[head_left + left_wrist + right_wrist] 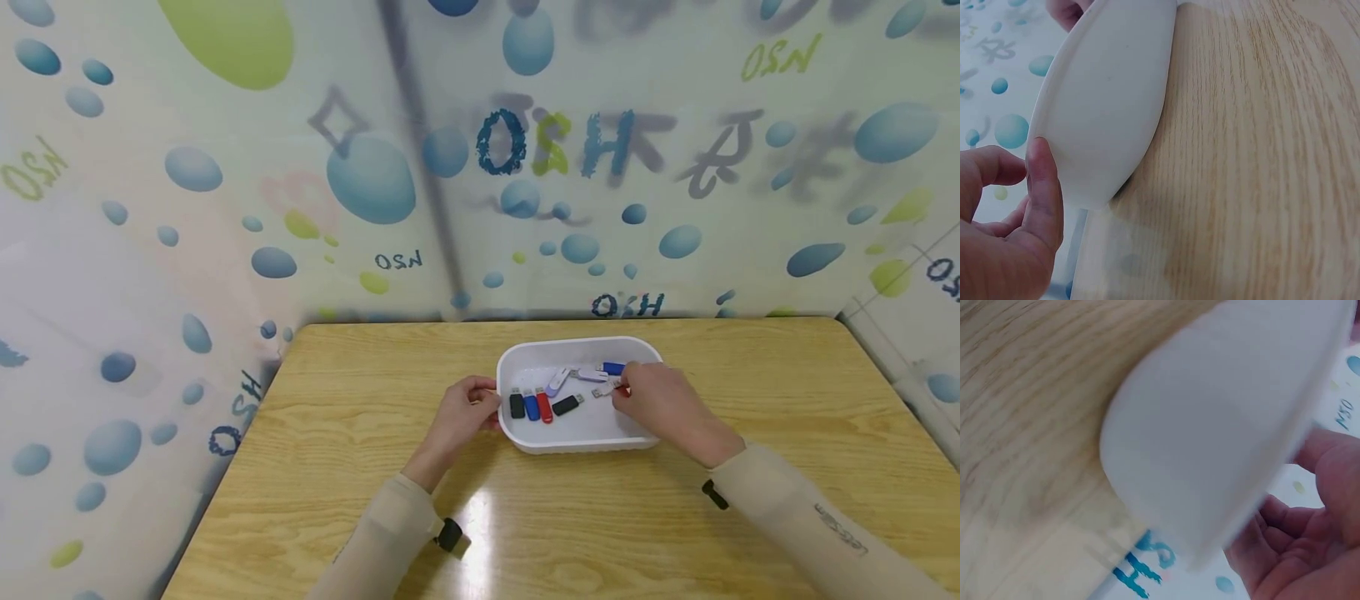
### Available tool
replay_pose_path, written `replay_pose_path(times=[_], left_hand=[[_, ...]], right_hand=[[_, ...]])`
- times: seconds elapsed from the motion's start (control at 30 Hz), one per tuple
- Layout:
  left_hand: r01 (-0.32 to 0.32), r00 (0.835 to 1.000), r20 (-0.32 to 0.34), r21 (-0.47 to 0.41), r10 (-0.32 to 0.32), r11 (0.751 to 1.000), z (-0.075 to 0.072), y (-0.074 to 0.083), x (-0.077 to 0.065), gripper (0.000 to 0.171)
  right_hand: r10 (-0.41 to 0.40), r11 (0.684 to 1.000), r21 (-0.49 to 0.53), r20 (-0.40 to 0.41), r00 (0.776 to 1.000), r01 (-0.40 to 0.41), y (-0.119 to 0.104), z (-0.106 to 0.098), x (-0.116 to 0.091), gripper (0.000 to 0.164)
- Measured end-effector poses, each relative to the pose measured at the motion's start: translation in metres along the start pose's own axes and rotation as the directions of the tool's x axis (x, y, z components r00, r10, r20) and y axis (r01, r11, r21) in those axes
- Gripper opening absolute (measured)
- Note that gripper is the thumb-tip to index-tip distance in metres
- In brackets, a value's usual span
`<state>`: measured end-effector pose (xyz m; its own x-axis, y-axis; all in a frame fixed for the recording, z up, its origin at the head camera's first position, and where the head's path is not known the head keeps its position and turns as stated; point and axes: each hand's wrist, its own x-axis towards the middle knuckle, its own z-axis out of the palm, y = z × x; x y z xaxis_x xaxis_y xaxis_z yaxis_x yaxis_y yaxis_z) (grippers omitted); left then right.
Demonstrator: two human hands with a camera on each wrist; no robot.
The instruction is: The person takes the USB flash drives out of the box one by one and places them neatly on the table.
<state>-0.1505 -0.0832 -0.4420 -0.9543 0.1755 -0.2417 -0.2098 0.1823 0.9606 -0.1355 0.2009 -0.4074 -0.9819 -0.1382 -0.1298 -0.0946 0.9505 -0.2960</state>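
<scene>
A white plastic tray point(577, 446) holds several USB flash drives. At its left end a black drive point(517, 406), a blue drive point(532, 407) and a red drive point(544, 407) lie side by side. Beside them a second black drive point(567, 406) lies at a slant. Two pale lavender drives, one tilted point(557, 382), and another blue drive point(612, 368) are farther back. My left hand point(467, 408) grips the tray's left rim between thumb and fingers. Over the tray's right side, my right hand point(660, 400) pinches a red USB flash drive point(606, 389) with a silvery part; the fingers partly hide it.
The tray stands on a wood-grain table point(360, 375), near its back edge. Behind and at the sides hangs a pale wall covering point(450, 233) with blue and green spots and lettering. Dark straps point(448, 535) show at the sleeves.
</scene>
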Motion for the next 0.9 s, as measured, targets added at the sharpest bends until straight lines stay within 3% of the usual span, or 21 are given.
replay_pose_path(times=[0.23,0.43,0.67,0.9], left_hand=[[-0.001,1.0,0.003,-0.004,0.001,1.0,0.0,0.0,0.0,0.033],[0.013,1.0,0.011,0.003,-0.013,1.0,0.0,0.004,-0.003,0.035],[0.018,1.0,0.018,0.01,-0.018,1.0,0.002,0.025,-0.016,0.034],[0.016,1.0,0.022,-0.001,-0.016,1.0,0.002,0.032,-0.021,0.035]], right_hand=[[-0.008,1.0,0.029,-0.104,0.995,0.011,0.007,-0.02,-0.022,0.016],[0.016,0.998,0.057,-0.148,0.989,-0.007,0.018,-0.034,-0.04,0.019],[0.022,0.999,0.05,-0.222,0.975,-0.011,0.04,-0.044,-0.061,0.023],[0.072,0.997,0.051,-0.187,0.98,-0.063,0.069,-0.046,-0.079,0.031]])
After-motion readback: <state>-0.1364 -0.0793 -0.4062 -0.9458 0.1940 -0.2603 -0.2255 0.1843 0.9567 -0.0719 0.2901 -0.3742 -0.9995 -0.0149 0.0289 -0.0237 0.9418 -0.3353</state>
